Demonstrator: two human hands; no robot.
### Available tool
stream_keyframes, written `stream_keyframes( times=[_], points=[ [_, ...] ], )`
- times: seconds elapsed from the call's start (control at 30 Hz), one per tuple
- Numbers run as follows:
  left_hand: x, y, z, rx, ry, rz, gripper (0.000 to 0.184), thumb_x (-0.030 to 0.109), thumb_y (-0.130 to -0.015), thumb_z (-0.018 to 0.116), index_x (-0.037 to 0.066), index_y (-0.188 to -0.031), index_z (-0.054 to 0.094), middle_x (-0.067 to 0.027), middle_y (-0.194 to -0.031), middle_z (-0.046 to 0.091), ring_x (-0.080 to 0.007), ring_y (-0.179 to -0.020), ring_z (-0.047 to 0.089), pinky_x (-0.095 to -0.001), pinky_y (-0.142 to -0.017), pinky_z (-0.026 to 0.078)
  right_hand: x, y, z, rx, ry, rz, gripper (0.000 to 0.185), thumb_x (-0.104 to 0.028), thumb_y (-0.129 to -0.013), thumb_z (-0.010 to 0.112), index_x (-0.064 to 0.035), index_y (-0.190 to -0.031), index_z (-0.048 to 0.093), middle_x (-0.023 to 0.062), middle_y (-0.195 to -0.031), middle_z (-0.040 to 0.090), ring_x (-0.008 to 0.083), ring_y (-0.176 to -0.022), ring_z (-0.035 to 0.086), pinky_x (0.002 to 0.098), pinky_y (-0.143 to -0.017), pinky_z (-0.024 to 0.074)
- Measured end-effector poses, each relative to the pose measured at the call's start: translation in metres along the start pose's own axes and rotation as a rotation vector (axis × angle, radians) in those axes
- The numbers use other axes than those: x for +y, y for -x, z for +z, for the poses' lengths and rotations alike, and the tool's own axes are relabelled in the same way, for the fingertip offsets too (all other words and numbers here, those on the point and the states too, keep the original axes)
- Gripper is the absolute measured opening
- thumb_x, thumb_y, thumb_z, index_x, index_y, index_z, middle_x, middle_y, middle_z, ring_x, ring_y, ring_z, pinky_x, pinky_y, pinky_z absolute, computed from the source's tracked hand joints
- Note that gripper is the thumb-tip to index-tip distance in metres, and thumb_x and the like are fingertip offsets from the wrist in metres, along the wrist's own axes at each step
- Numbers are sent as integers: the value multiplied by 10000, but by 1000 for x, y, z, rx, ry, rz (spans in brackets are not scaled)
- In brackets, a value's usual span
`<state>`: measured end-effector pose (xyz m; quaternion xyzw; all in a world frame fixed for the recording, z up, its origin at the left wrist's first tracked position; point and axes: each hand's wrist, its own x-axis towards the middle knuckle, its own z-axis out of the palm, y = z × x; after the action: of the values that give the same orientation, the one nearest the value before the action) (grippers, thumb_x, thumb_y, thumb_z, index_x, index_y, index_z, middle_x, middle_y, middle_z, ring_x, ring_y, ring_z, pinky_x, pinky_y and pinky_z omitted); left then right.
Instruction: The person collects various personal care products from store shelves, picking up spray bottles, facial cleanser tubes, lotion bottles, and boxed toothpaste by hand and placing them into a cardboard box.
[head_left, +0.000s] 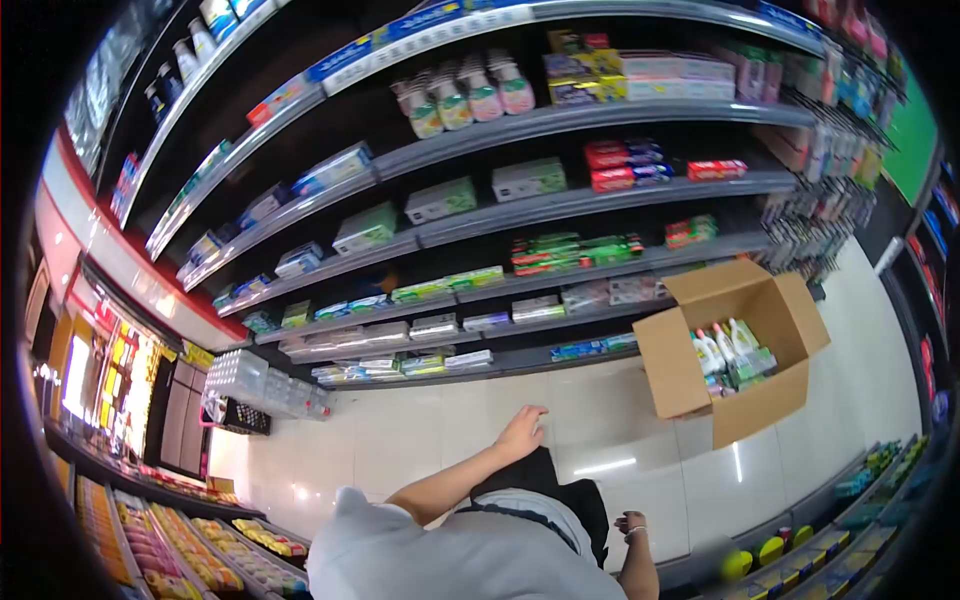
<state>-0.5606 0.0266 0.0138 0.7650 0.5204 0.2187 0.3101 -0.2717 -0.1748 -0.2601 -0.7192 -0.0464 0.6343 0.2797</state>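
Observation:
My left hand (pixel 522 432) hangs in front of my body over the tiled floor. Its fingers are loosely stretched and hold nothing. Low at my side, my right hand (pixel 630 522) has a band at its wrist. The fingers look relaxed and slightly bent, with no object visible in them. An open cardboard box (pixel 672 362) stands on the floor ahead to the right, its flaps folded outward. Inside it are white bottles (pixel 738 337) and several small packages (pixel 752 366). Neither hand touches the box or the shelves.
Ahead, long store shelves (pixel 470 222) carry boxed toothpaste (pixel 625 165), pump bottles (pixel 480 95) and cartons. Hanging packets (pixel 830 150) line the right end. Clear plastic bins (pixel 262 385) and a black basket (pixel 245 415) stand at left. More product racks (pixel 180 540) lie behind me.

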Motion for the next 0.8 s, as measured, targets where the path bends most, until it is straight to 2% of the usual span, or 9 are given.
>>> stream_keyframes(
  times=[0.07,0.33,0.4,0.47,0.5,0.53,0.63,0.73,0.8],
  points=[
    [-20,21,-12,10,8,-40,369,26,-718,501,29,-1080,430,-160,-1022,442,-268,-918,500,-355,-840,402,-19,-3,-2,35,-68,-63,214,-125,-806,422,7,-960,489,162,-645,587,228,-478,585,263,-342,400],
    [-97,88,-76,98,152,-113,360,39,-725,495,45,-1080,436,-173,-1040,447,-306,-914,514,-365,-806,421,-27,25,53,145,-37,-85,222,-105,-770,449,-7,-967,476,201,-709,593,271,-522,598,309,-359,423],
    [-134,108,-99,122,165,-106,364,40,-723,500,50,-1081,437,-170,-1043,448,-303,-913,515,-365,-804,423,4,4,66,76,159,33,321,-125,-755,486,-11,-1053,457,189,-776,615,267,-607,618,336,-479,489],
    [-176,131,-128,194,182,-194,369,35,-717,510,53,-1079,440,-165,-1029,459,-302,-905,521,-369,-802,424,92,-67,33,27,188,26,292,-118,-788,441,12,-1049,449,218,-815,598,297,-642,615,339,-462,480],
    [-200,141,-148,176,184,-194,369,35,-717,510,53,-1079,440,-165,-1029,459,-302,-905,521,-369,-802,424,102,-70,105,-25,231,50,272,-111,-821,395,36,-1045,441,247,-854,581,327,-678,612,341,-445,472],
    [-220,158,-159,229,190,-229,367,35,-716,515,54,-1075,443,-165,-1020,466,-297,-892,526,-371,-795,427,123,-37,112,-5,236,80,272,-111,-821,395,36,-1045,441,247,-854,581,327,-678,612,341,-445,472],
    [-287,199,-193,397,130,-294,359,16,-713,525,43,-1062,448,-176,-1006,480,-281,-851,540,-367,-767,438,31,79,214,-224,885,55,313,-180,-783,473,29,-1013,516,156,-939,600,250,-753,616,341,-590,497],
    [-326,240,-231,474,164,-342,361,-28,-709,509,33,-1059,447,-173,-1015,484,-256,-835,545,-338,-737,447,29,81,256,-253,960,-140,297,-199,-798,412,18,-905,584,144,-748,622,237,-645,614,354,-549,490],
    [-345,259,-249,570,288,-476,355,-66,-714,486,21,-1056,445,-161,-1019,489,-237,-842,548,-307,-698,455,11,100,285,-71,1110,-326,276,-238,-761,479,-18,-880,594,127,-712,623,215,-613,614,334,-562,496]
  ],
)
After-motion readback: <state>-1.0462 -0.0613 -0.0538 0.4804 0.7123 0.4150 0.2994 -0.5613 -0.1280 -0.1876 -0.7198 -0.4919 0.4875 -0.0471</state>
